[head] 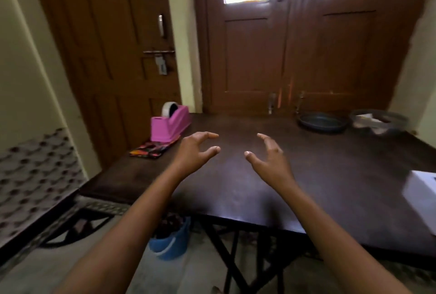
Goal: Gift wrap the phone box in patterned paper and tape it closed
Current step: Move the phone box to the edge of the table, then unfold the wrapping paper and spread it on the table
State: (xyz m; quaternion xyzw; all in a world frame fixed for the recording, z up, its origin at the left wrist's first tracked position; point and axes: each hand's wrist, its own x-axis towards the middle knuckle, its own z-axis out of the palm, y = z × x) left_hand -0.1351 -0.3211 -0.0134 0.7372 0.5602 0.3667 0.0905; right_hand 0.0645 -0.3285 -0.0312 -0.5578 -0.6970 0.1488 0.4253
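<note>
My left hand (197,149) and my right hand (269,155) hover over the middle of the dark wooden table (330,175), fingers spread and curled, holding nothing. A white phone box (422,197) lies at the table's right edge, partly cut off by the frame. Folded patterned paper (151,148) in bright colours lies at the table's left edge. On its far end stands a pink tape dispenser (171,124) with a roll of clear tape. Both hands are well apart from the box and the paper.
A dark shallow dish (323,122) and a grey bowl (379,120) with white contents sit at the table's back right. Brown doors stand close behind the table. A blue bucket (171,239) rests on the floor under the front left corner.
</note>
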